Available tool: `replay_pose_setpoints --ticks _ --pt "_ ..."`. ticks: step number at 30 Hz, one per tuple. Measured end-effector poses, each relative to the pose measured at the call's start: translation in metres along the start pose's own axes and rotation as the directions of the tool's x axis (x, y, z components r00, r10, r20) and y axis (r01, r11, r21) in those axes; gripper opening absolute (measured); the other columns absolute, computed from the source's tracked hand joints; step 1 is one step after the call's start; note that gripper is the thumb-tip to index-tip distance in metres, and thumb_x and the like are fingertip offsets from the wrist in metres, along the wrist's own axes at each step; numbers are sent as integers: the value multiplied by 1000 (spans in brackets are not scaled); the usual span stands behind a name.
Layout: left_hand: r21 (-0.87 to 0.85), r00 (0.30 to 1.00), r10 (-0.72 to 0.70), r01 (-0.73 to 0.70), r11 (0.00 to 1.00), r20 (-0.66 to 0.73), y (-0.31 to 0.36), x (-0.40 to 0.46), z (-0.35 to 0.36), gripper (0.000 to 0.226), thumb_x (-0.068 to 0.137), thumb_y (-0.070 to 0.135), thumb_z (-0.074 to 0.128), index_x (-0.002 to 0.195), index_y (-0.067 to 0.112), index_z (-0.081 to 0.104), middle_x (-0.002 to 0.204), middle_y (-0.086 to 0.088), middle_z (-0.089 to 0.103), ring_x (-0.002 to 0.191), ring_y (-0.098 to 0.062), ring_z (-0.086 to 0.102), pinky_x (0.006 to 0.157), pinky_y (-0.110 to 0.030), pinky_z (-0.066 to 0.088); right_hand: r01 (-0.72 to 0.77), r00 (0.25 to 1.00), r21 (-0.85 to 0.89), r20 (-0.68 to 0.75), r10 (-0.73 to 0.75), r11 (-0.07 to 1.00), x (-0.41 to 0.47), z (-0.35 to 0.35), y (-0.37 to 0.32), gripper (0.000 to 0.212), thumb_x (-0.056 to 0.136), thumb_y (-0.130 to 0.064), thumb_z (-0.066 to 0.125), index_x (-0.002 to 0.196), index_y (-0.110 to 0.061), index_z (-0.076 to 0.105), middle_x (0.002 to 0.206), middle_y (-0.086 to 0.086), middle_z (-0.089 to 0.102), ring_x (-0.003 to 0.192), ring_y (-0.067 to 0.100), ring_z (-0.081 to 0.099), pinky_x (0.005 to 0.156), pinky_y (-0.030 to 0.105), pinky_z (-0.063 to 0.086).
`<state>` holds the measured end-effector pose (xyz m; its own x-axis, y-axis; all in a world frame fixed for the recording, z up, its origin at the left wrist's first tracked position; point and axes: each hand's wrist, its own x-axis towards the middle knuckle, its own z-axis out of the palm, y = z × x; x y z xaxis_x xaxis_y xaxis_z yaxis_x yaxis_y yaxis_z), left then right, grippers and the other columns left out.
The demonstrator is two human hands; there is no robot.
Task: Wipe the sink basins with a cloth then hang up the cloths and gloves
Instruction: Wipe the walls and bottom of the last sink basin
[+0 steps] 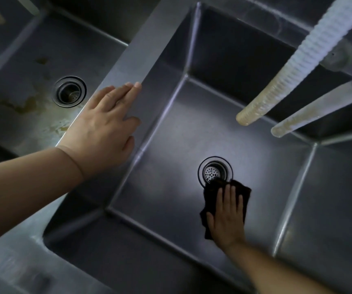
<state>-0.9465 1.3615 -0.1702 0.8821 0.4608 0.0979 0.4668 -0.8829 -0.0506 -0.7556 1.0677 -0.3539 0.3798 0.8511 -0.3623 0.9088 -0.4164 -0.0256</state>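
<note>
Pressing flat, the right hand (227, 215) pins a dark cloth (213, 195) to the floor of the right basin (170, 166), fingers spread wide over the fabric rather than gripping it. A broad palm gives even contact for wiping. Cloth's far edge touches the rim of that basin's drain strainer (215, 171), so the stroke looks centred on the drain area.

Left hand (105, 126) lies open, palm down, holding nothing, on the steel divider (132, 52) between the two basins. Likely a brace while the person leans in.

Left basin (22, 85): brownish stains on the floor near its own drain (69, 91); probably not yet wiped.

Farther right, a ribbed hose (293, 62) and a smooth tube (310, 111) hang over the right basin, ends clear of its floor.

Surface: brushed stainless throughout, dull sheen. Room dim. No gloves or hanging place visible.
</note>
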Motion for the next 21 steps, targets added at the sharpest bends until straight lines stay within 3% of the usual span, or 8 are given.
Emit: replay_pose_setpoints --ticks 10,14,18,21 --pt "25 1000 11 -11 1000 19 -1 1 0 25 73 21 51 83 8 69 145 -25 37 131 -37 37 111 -48 28 262 962 42 69 -265 964 33 -13 -114 73 83 -46 34 140 -1 40 146 21 37 138 35 29 111 51 11" --pt "75 1000 29 -30 997 10 3 -1 -4 33 74 19 52 98 4 67 146 -24 36 133 -36 37 111 -49 27 403 913 -4 69 -402 915 50 -11 -151 73 86 -53 34 144 -9 34 151 14 30 142 29 21 116 55 11" --pt "176 973 230 -228 958 14 11 -1 -7 39 81 14 47 114 1 62 146 -19 39 138 -34 33 114 -51 25 577 817 -75 74 -572 813 38 2 -138 72 87 -55 38 146 -14 32 153 11 28 143 27 19 117 52 6" --pt "316 915 391 -401 860 98 12 -2 -5 40 86 9 40 120 0 61 144 -20 42 137 -35 33 109 -54 32 668 744 -88 62 -666 739 6 14 -96 70 87 -52 39 146 -16 31 154 9 26 143 26 19 113 48 13"
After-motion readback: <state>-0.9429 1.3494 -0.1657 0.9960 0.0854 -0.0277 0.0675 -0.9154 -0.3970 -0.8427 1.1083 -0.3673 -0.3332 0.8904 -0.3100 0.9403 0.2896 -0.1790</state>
